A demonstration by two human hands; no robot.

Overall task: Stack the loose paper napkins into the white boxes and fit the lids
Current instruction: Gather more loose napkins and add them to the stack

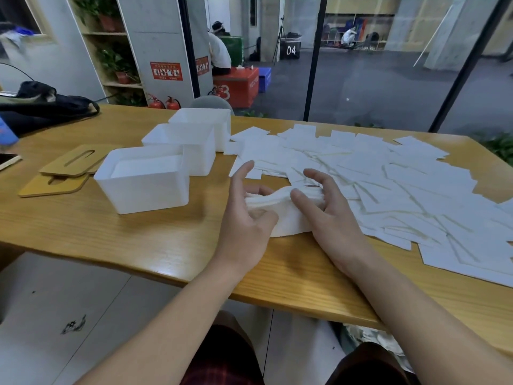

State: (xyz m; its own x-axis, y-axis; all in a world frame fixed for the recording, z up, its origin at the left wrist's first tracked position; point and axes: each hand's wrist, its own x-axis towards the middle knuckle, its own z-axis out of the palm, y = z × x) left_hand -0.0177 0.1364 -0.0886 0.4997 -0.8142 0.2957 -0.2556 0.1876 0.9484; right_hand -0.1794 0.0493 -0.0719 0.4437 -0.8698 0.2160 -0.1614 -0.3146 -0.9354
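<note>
A bent stack of white napkins [283,212] sits just above the table between my hands. My left hand [247,215] grips its left end, thumb on top and index finger stretched out. My right hand [324,207] grips its right end with thumb and curled fingers. Many loose napkins [388,176] cover the right half of the table. Three white boxes stand in a row to the left: the nearest box [144,184] holds a stack of napkins, the middle box [186,151] and the far box [205,123] stand behind it, their insides hard to see.
Two wooden lids [72,162] with slots lie left of the boxes, one overlapping the other. A black bag [44,107] and a phone [8,159] lie at the far left. The wooden table's front edge [166,270] runs close to my lap. Glass wall behind.
</note>
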